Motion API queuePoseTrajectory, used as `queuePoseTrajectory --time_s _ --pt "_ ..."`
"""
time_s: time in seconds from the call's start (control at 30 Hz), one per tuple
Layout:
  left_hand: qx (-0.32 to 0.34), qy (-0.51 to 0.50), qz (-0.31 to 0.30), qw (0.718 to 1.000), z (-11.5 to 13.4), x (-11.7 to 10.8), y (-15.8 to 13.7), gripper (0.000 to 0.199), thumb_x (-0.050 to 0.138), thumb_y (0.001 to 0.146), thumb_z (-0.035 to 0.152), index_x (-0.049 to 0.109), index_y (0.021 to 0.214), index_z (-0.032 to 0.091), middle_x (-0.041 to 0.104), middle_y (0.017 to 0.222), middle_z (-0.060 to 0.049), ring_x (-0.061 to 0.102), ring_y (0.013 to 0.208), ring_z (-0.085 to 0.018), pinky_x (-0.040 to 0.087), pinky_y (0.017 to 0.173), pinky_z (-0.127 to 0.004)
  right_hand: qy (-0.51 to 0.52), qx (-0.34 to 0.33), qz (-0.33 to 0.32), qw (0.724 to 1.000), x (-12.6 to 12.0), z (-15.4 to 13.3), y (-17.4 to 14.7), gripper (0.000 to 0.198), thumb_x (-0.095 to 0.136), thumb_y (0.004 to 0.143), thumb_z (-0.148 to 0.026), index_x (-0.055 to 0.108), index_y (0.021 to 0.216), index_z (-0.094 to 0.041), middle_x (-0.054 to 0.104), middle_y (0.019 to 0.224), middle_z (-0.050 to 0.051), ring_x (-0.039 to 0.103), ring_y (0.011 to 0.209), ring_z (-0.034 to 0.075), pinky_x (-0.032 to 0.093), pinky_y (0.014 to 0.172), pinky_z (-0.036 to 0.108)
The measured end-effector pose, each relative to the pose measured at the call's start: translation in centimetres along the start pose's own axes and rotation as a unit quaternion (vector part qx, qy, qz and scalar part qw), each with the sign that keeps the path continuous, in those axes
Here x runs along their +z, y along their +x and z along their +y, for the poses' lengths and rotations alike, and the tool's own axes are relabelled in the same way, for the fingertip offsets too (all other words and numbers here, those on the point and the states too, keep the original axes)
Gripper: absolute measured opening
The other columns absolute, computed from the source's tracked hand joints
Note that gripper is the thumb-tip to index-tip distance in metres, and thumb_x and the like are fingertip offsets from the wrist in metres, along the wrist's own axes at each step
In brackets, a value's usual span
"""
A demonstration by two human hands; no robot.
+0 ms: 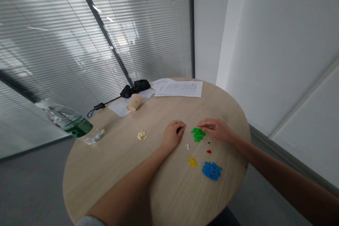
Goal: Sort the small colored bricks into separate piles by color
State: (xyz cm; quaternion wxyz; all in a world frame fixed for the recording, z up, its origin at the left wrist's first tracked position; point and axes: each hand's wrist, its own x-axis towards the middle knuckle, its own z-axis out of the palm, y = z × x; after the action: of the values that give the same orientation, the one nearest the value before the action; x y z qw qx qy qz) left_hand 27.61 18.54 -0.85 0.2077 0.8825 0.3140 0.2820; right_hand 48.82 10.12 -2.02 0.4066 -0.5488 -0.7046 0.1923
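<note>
My left hand [173, 135] rests on the table left of the green pile, its fingers curled in towards the thumb. Whatever may be between those fingertips is too small to make out. At the upper right edge of a pile of small green building bricks [198, 135] is my right hand [215, 129], fingers bent and drawn together close to the bricks. Nearer to me lie a few white pieces [188, 146], a red piece [209, 151], a tiny black piece [209, 143], yellow bricks [192, 161] and a heap of blue bricks [212, 171].
Cream-coloured bricks [141, 135] lie to the left on the round wooden table [111, 180]. A clear bottle with a green label [79, 126] stands at the left edge. Behind are a paper cup [135, 102], printed sheets [182, 89] and a black bundle with a cord [140, 85].
</note>
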Motion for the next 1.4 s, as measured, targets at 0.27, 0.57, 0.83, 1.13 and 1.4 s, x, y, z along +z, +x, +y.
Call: queuePoseTrajectory --time_s 0.27,0.57,0.83,1.13,1.4 --pt "-0.039 -0.048 -0.025 0.998 1.8 0.8 0.8 0.015 0.055 0.072 0.008 0.066 0.075 0.018 0.065 0.076 0.0 0.058 0.073 -0.014 0.046 0.072 -0.027 0.002 0.0 0.003 1.0 0.1 -0.1 0.0 0.022 0.051 0.079 -0.02 0.069 0.091 -0.022 0.069 0.097 0.005 0.064 0.089 0.019 0.051 0.079 0.034" --pt "-0.109 -0.203 -0.048 0.972 0.9 -0.5 0.4 0.021 0.047 0.072 0.011 0.062 0.086 0.016 0.062 0.07 0.0 0.054 0.055 -0.012 0.044 0.056 -0.024 0.007 0.001 0.007 1.0 0.1 -0.3 0.1 0.021 0.051 0.079 -0.02 0.069 0.09 -0.02 0.07 0.096 0.005 0.064 0.088 0.018 0.051 0.078 0.032" --pt "-0.104 -0.142 -0.006 0.984 2.3 0.6 0.7 0.033 0.036 0.085 0.03 0.063 0.073 0.016 0.065 0.077 -0.005 0.059 0.076 -0.017 0.045 0.076 -0.03 0.005 0.005 0.0 1.0 0.0 -0.4 0.2 0.021 0.05 0.079 -0.02 0.069 0.09 -0.019 0.07 0.096 0.006 0.064 0.089 0.018 0.051 0.08 0.032" --pt "-0.104 0.025 0.225 0.968 -1.7 -5.6 -3.7 0.023 0.045 0.08 0.032 0.059 0.095 0.022 0.06 0.103 -0.006 0.052 0.103 -0.023 0.039 0.094 -0.04 0.004 0.009 0.006 1.0 0.1 -0.1 -0.1 0.021 0.051 0.081 -0.027 0.068 0.09 -0.019 0.069 0.097 0.007 0.065 0.088 0.019 0.051 0.08 0.034" --pt "-0.225 0.119 0.139 0.957 -6.9 -8.2 -6.1 0.046 0.057 0.074 0.033 0.054 0.113 0.009 0.048 0.123 -0.02 0.044 0.116 -0.032 0.032 0.1 -0.045 -0.008 0.029 0.04 0.999 0.3 0.6 -0.1 0.026 0.049 0.078 -0.023 0.066 0.098 -0.022 0.067 0.104 0.005 0.064 0.093 0.019 0.052 0.082 0.034"
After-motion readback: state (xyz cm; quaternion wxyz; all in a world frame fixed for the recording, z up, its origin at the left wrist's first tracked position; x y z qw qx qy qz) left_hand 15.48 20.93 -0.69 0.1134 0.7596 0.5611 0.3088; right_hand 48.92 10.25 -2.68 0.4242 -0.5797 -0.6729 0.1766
